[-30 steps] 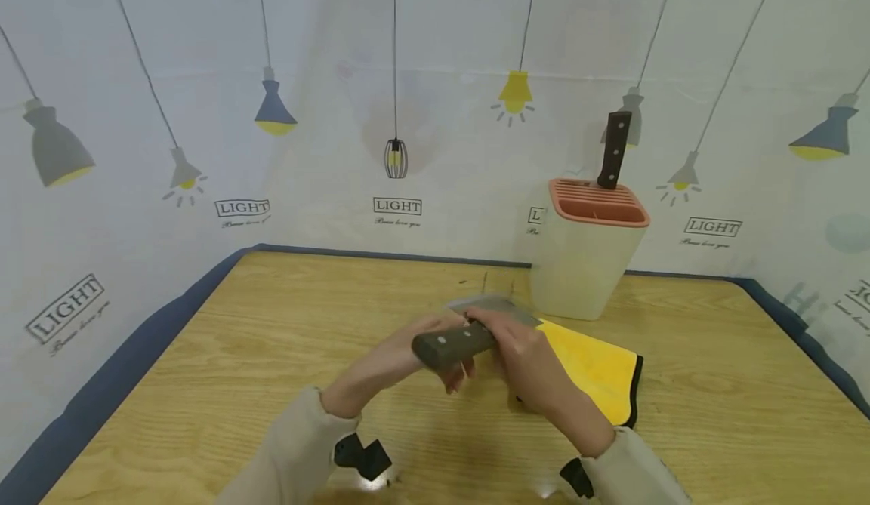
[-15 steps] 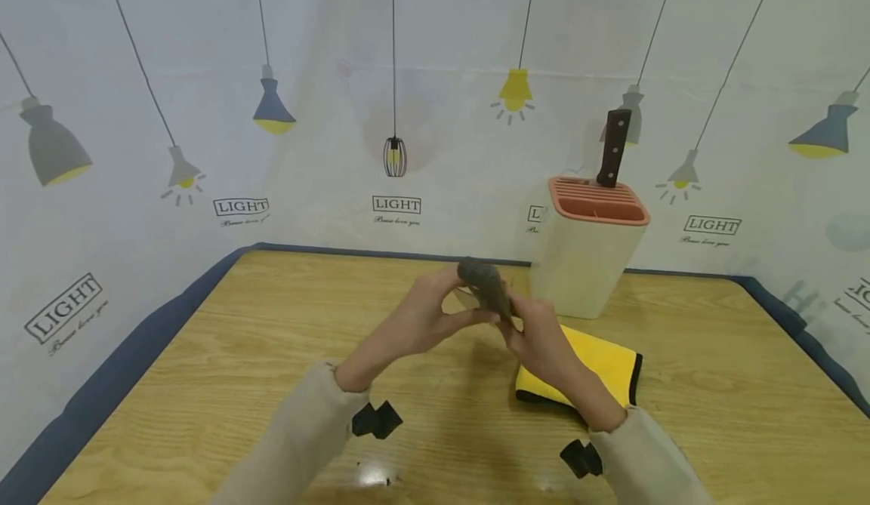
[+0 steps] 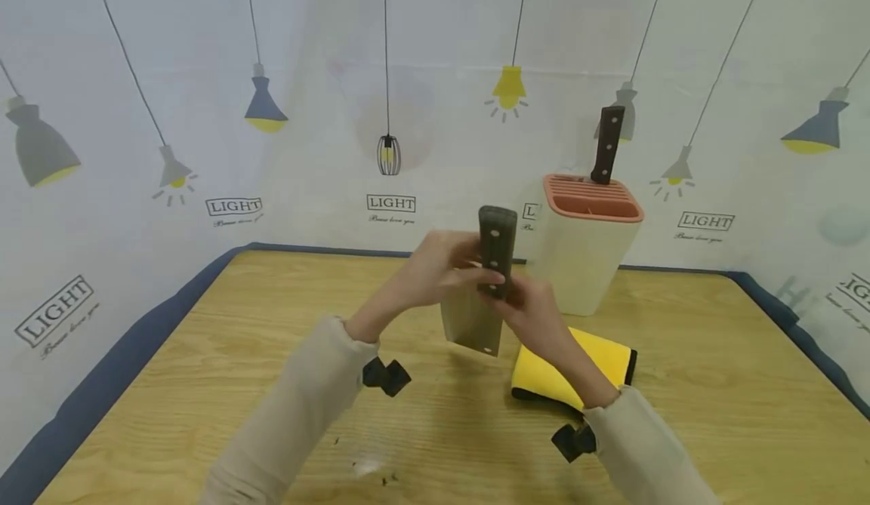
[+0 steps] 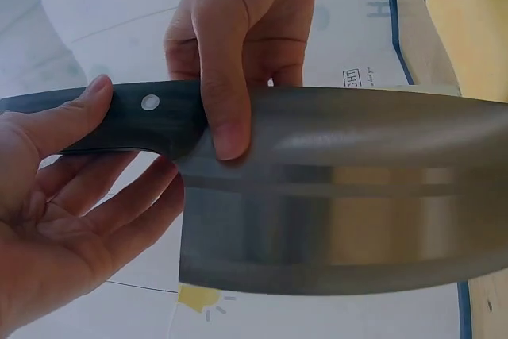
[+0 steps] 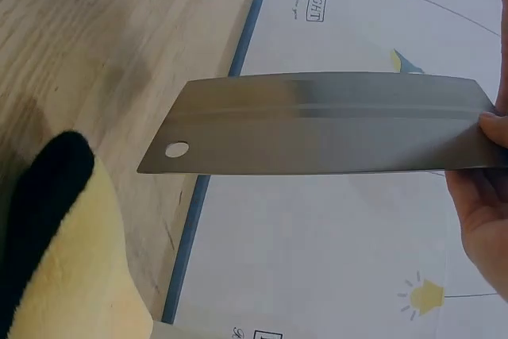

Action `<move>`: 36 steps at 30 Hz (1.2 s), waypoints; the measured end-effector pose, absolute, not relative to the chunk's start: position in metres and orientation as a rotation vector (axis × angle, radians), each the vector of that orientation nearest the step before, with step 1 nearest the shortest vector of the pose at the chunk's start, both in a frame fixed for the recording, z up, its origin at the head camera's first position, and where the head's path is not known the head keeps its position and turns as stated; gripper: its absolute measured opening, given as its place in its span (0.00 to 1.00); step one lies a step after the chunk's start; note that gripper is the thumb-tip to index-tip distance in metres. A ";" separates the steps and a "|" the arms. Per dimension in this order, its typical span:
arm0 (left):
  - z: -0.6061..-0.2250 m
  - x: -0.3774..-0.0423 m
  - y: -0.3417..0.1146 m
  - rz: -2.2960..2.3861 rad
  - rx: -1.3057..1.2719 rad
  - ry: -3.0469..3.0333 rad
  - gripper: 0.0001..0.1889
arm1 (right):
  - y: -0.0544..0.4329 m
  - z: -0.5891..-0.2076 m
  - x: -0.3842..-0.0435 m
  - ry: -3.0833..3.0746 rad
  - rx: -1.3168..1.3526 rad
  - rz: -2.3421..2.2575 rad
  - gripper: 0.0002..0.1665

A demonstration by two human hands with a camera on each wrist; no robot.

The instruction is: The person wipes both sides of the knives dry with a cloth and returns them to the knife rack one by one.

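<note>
In the head view a kitchen cleaver [image 3: 470, 325] hangs over the table, dark riveted handle up and broad blade down. My left hand [image 3: 431, 271] grips the handle, its thumb lying along the side. The right hand [image 3: 538, 315] pinches the cleaver where handle meets blade. The left wrist view shows the right thumb [image 4: 225, 109] pressed on the flat of the blade [image 4: 341, 196]. Seen by the right wrist camera, the blade [image 5: 317, 129] has a small hole near its end corner. A folded yellow cloth [image 3: 608, 354] with black edging lies below my right forearm.
A cream knife holder [image 3: 574, 267] with a slotted coral top stands at the table's back right. One dark-handled knife [image 3: 608, 144] sticks up from its slots. Small dark specks [image 3: 387, 480] dot the wooden table [image 3: 224, 384] near the front. A printed curtain [image 3: 326, 112] surrounds the table.
The cleaver has turned from handle toward me to handle up with its blade pointing down. My left hand has risen and moved onto the handle; the right hand has risen slightly.
</note>
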State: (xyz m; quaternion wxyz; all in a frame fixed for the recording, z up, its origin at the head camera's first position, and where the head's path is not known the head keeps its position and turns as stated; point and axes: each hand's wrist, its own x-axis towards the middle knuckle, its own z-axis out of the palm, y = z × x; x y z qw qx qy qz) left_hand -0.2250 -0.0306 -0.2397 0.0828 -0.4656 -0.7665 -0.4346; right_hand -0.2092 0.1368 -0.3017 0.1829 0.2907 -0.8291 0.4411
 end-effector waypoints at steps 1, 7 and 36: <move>-0.237 -0.227 -0.029 -1.308 -1.385 -2.302 0.10 | 0.138 -0.301 -0.211 -2.341 0.803 1.261 0.15; -0.221 -0.242 -0.021 -1.437 -1.276 -2.454 0.11 | 0.153 -0.294 -0.220 -2.387 0.799 1.372 0.18; -0.085 -0.319 0.061 -1.368 -0.800 -2.448 0.17 | 0.270 -0.247 -0.298 -2.745 -0.399 1.249 0.33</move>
